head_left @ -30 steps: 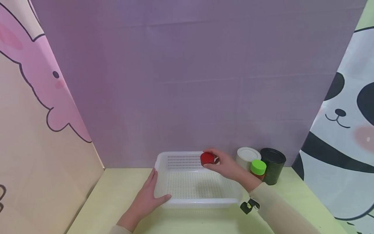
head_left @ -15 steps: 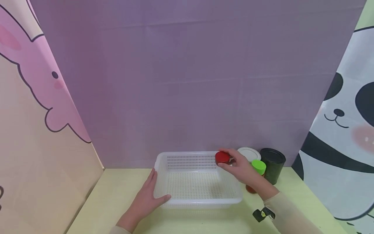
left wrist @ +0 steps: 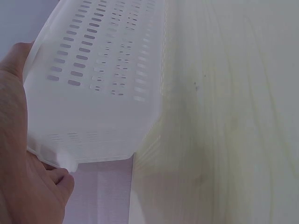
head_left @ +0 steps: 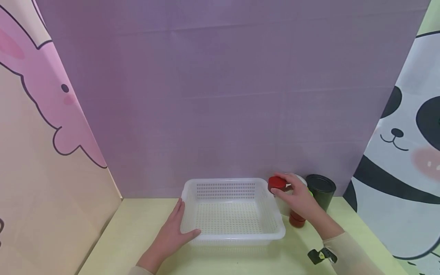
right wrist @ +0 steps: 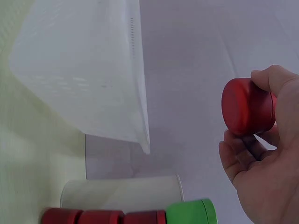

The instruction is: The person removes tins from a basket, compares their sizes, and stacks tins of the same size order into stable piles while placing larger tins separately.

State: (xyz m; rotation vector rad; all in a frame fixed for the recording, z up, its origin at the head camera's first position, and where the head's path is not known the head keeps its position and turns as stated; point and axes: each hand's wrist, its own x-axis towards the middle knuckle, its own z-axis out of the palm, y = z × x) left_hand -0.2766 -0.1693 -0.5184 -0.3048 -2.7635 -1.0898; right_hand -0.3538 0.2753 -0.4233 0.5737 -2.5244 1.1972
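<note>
A small red cylindrical tin (head_left: 276,184) is held up in my right hand (head_left: 298,198), pinched between thumb and fingers. In the right wrist view the tin (right wrist: 247,106) looks shiny and tilted, apart from everything else. My left hand (head_left: 171,232) holds the near-left corner of a white perforated plastic basket (head_left: 237,237), thumb at the front rim and fingers along the left side. The basket's visible floor is bare. Below my right hand stands a stack of red tins (right wrist: 100,218) topped by a green one (right wrist: 189,212), mostly hidden in the head view.
A white can (right wrist: 126,192) stands behind the stack, partly covered by my right hand in the head view. Beside it is a black can (head_left: 321,184). A purple backdrop (head_left: 220,95) rises behind the pale table (head_left: 151,214).
My right hand has carried the red tin rightward, from over the basket to above the stack and white can. The left hand and basket stay put.
</note>
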